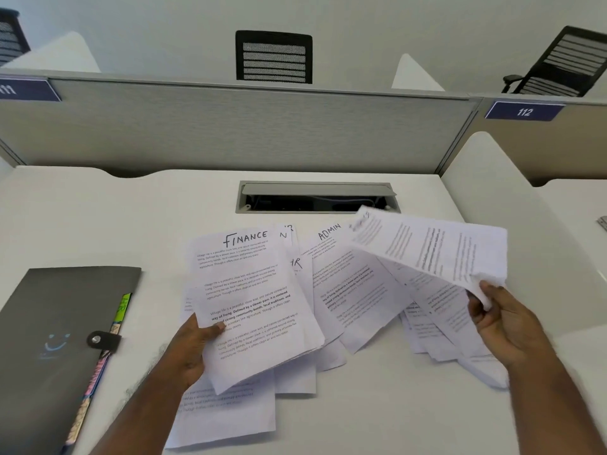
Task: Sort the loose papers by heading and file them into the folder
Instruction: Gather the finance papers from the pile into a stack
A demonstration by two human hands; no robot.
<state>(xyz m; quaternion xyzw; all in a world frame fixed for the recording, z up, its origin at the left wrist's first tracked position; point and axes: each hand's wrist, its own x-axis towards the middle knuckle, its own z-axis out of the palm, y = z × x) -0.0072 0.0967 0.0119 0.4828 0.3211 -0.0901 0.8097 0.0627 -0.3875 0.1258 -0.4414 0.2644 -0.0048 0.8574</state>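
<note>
Gripping a sheaf of sheets, your left hand (197,348) has its thumb curled over the front of the top page (249,303), headed FINANCE in handwriting, with the fingers hidden behind the stack. Your right hand (502,318) pinches the lower corner of a single sheet (430,247) between thumb and fingers; that sheet is lifted clear of the desk (98,218) and blurred, so its heading cannot be read.

The loose papers (348,290) lie fanned across the middle of the desk, overlapping one another; one shows the heading ADMIN, and another, partly covered, shows HR. More sheets lie flat beneath your left hand and under your right wrist. The folder (59,326), dark grey and closed with a snap tab, rests on the desk to the left of the papers, apart from them, with coloured divider tabs showing along its right edge.

Both your forearms reach in from the lower edge of the view, the left angled up to the right, the right angled up to the left, palm turned inward. Behind the papers, an open cable tray (317,198) sits in the desk before a grey partition (230,126)
</note>
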